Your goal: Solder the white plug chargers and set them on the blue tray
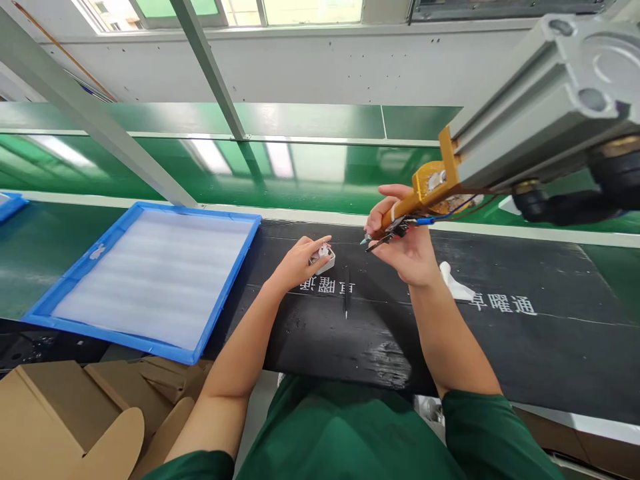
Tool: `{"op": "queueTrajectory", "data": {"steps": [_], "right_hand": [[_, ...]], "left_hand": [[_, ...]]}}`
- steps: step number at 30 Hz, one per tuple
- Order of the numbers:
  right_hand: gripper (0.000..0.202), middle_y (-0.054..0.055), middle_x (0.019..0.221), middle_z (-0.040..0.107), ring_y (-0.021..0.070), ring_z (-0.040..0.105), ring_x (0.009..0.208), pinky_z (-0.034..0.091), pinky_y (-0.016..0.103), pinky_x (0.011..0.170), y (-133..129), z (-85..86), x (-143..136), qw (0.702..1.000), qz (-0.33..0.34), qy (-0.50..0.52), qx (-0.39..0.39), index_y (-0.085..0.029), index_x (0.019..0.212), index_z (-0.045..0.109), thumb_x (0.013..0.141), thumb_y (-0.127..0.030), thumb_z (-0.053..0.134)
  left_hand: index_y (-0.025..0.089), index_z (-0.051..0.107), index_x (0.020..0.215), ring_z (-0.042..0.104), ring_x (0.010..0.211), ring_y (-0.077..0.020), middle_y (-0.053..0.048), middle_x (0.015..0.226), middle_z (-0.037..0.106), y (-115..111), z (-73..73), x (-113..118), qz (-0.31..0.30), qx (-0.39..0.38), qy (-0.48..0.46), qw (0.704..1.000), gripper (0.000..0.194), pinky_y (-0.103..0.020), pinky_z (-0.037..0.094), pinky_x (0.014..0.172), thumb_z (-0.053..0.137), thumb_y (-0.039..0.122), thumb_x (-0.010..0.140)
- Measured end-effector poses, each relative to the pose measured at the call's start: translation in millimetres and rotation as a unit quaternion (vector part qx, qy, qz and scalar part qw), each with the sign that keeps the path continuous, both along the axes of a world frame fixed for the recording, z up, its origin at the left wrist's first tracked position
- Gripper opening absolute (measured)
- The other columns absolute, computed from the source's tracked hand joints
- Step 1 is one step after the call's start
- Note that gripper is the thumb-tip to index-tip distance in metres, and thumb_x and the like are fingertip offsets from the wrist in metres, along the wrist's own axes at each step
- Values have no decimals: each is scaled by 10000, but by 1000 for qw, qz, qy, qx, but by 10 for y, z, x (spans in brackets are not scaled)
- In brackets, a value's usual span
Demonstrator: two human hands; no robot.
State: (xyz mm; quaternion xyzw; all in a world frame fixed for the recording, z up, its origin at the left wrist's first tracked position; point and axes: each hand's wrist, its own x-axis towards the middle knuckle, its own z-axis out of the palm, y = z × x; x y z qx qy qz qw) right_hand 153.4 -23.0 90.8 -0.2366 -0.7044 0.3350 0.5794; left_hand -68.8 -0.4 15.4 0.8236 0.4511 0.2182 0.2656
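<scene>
My left hand (300, 263) rests on the black mat with its fingers closed around a small open white case (327, 261). Small white pieces show inside the case, between finger and thumb. My right hand (400, 240) grips the narrow gold-coloured front of a wired tool (403, 208), whose small teal tip points down and left. A thick silver metal cylinder (525, 120) forms the tool's rear and reaches toward the upper right. Between my hands a slim black stick with a pale tip, pen-like (347, 293), lies on the mat.
A blue-rimmed tray (200, 347) with a white sheet lies at the left. Crumpled white tissue (455, 283) is beside my right forearm. Brown cardboard (60, 413) stands below the table edge at left. A slanted grey post (120, 143) rises behind the tray.
</scene>
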Motion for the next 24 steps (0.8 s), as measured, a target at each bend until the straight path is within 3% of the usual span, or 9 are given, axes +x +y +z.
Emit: {"op": "queueTrajectory", "data": {"steps": [2, 5, 9, 13, 16, 19, 24], "right_hand": [[518, 1, 870, 480, 178, 461, 729, 507, 391, 682, -1, -6, 3, 1000, -1, 1, -2, -365, 1282, 463, 811, -399, 675], [487, 0, 870, 477, 174, 462, 726, 504, 387, 680, -8, -4, 3, 1000, -13, -2, -14, -348, 1245, 482, 802, -401, 679], [452, -4, 839, 469, 169, 462, 716, 489, 369, 643, -19, 23, -6, 999, -25, -6, -23, -331, 1198, 497, 794, -421, 679], [340, -2, 838, 479, 164, 468, 713, 450, 339, 586, -28, 38, -8, 999, -29, -4, -27, -321, 1092, 521, 804, -428, 668], [384, -4, 846, 482, 167, 470, 715, 453, 353, 616, -33, 32, -7, 999, -35, 1, -41, -330, 1109, 504, 787, -437, 683], [478, -6, 844, 482, 176, 475, 724, 462, 366, 643, -38, 29, -14, 997, -45, 2, -56, -341, 1164, 469, 761, -455, 698], [285, 0, 850, 477, 170, 475, 739, 434, 345, 628, -39, 49, -20, 998, -38, -2, -46, -297, 972, 510, 773, -412, 680]], "left_hand": [[210, 614, 1220, 585, 953, -188, -54, 1084, 700, -8, -23, 42, 32, -2, -15, 999, 377, -301, 461, 874, 579, 377, 884], [196, 646, 1029, 598, 798, -149, -27, 962, 702, -13, -84, 103, 80, -9, -40, 996, 293, -254, 459, 764, 653, 411, 831], [195, 616, 1043, 574, 670, -121, 1, 858, 691, -31, -147, 172, 97, -35, -42, 994, 313, -221, 436, 656, 625, 442, 852], [221, 550, 1231, 657, 875, -194, -43, 1017, 707, -89, -134, 233, 94, -30, 35, 995, 395, -264, 463, 732, 572, 439, 902], [236, 526, 1275, 651, 1046, -241, -65, 1119, 697, -134, -110, 272, 96, -6, 85, 992, 442, -295, 473, 801, 608, 440, 891], [245, 548, 1245, 647, 1067, -238, -59, 1118, 696, -155, -111, 310, 83, 20, 103, 991, 422, -287, 482, 805, 638, 423, 873], [211, 574, 1209, 649, 1020, -236, -75, 1000, 699, -155, -134, 372, 73, 59, 146, 985, 348, -295, 484, 816, 570, 390, 910]]}}
